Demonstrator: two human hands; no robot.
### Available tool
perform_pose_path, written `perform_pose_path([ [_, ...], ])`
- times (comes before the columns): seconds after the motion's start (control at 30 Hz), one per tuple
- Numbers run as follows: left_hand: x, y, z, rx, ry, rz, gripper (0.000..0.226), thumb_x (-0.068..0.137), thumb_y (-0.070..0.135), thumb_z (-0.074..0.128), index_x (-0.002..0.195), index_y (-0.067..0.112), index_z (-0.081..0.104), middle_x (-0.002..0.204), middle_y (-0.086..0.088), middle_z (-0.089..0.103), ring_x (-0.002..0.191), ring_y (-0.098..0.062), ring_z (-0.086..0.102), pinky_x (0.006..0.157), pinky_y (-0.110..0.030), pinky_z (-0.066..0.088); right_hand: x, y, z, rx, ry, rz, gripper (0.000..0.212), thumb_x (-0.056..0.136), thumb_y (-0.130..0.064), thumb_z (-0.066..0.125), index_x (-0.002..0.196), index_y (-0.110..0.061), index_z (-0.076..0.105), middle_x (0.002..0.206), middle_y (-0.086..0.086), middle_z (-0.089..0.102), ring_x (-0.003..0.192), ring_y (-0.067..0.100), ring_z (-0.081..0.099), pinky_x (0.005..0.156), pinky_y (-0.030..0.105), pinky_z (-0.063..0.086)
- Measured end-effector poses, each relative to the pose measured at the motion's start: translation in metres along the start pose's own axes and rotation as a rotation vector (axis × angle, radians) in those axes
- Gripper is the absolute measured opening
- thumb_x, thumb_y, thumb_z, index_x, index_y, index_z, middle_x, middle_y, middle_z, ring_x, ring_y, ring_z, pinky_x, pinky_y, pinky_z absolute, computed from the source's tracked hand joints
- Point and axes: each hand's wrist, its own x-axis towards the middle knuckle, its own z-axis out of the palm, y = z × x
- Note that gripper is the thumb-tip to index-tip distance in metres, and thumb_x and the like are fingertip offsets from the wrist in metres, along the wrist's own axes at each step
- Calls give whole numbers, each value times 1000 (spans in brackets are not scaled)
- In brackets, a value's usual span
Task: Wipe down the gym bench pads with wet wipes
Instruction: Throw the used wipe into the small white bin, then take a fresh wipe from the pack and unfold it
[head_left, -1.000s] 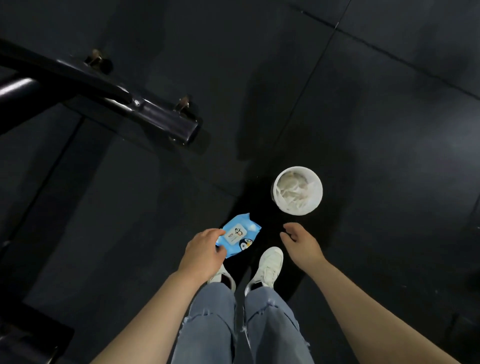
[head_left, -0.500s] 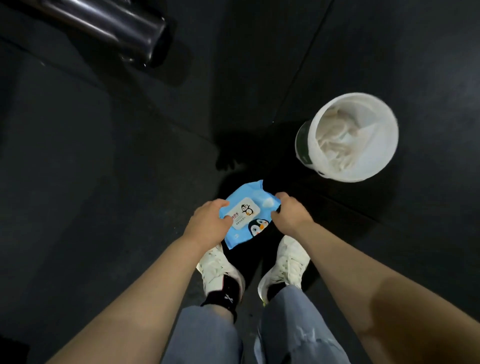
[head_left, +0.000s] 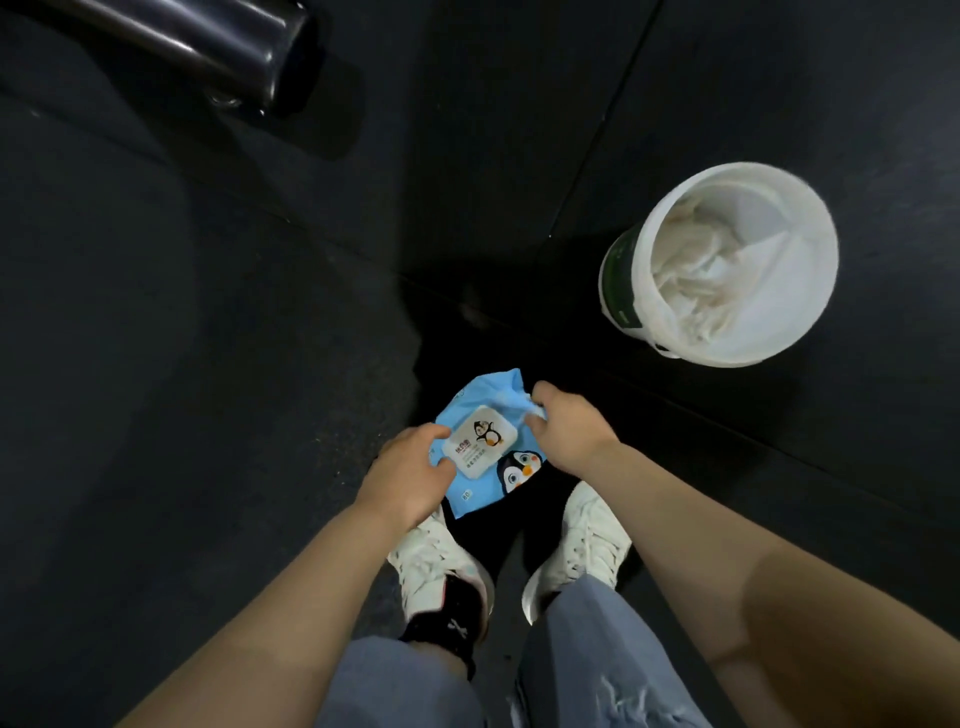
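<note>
One pack: blue wet wipes pack (head_left: 480, 452), lower centre of frame, held above the shoes (head_left: 582, 540).
Left hand: left hand (head_left: 410, 475) grips the pack's left edge.
Right hand: right hand (head_left: 569, 426) pinches the pack's upper right corner.
Bucket: white bucket (head_left: 649, 244), upper right, holding crumpled wipes.
Bench: pads not in view.
Risk: lid flap looks closed; tugging the wrapper may tear it.

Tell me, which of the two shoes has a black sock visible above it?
The left shoe, below the left hand. A black sock shows at its ankle, while the right shoe meets the jeans directly.
</note>
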Motion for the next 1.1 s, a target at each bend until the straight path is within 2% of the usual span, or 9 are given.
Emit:
perform_pose_path([
  [0.13,-28,31,-23,-7,43,51,48,93,21,56,140,24,47,143,1,47,129,-18,44,104,-32,39,-37,-22,-26,80,43,-17,8,97,-26,51,97,-18,47,84,1,56,75,22,56,64,29,40],
  [0.37,-116,100,-86,107,121,205,61,92,26,60,147,17,36,149,0,40,134,-21,41,108,-35,36,-125,-57,-112,291,226,46,21,93,-26,58,79,-21,43,75,0,56,69,17,54,54,27,37],
  [0.47,-161,128,-115,225,160,275,72,92,36,59,153,20,24,159,2,26,142,-21,31,115,-39,30,-175,-78,-164,337,274,16,16,93,-26,58,84,-15,50,75,-1,54,70,16,51,56,25,37],
  [0.63,-245,191,-163,257,290,367,73,93,40,59,154,21,22,161,3,23,143,-19,29,116,-34,28,-269,-112,-258,331,305,-40,14,93,-29,59,94,-15,57,86,1,61,78,16,58,65,27,43],
  [0.7,-280,218,-182,268,319,407,73,93,40,60,153,22,23,160,3,24,142,-19,31,114,-33,29,-307,-125,-292,323,335,-45,14,92,-33,60,92,-19,56,83,-1,61,74,14,57,64,29,44],
  [0.8,-330,256,-206,264,362,479,69,89,42,65,146,23,32,151,4,37,135,-19,40,109,-35,36,-368,-144,-345,352,368,-63,15,90,-33,60,85,-20,54,75,-3,57,63,12,50,56,28,37],
  [0.87,-365,280,-219,226,415,525,64,86,44,67,139,23,39,140,7,46,127,-17,46,104,-36,41,-411,-154,-377,373,385,-93,15,90,-32,60,85,-18,55,76,-3,57,64,12,50,57,28,38],
  [0.97,-413,314,-233,202,493,540,65,84,50,66,137,21,41,133,5,47,121,-17,49,101,-34,42,-469,-161,-409,369,444,-132,15,89,-31,61,87,-17,57,79,-3,59,67,12,53,59,29,41],
  [1.1,-465,350,-246,219,542,580,77,70,77,48,128,27,48,122,7,49,109,-15,57,90,-29,45,-529,-158,-432,365,534,-160,16,86,-32,62,78,-22,53,78,-5,59,69,11,55,63,32,46],
])
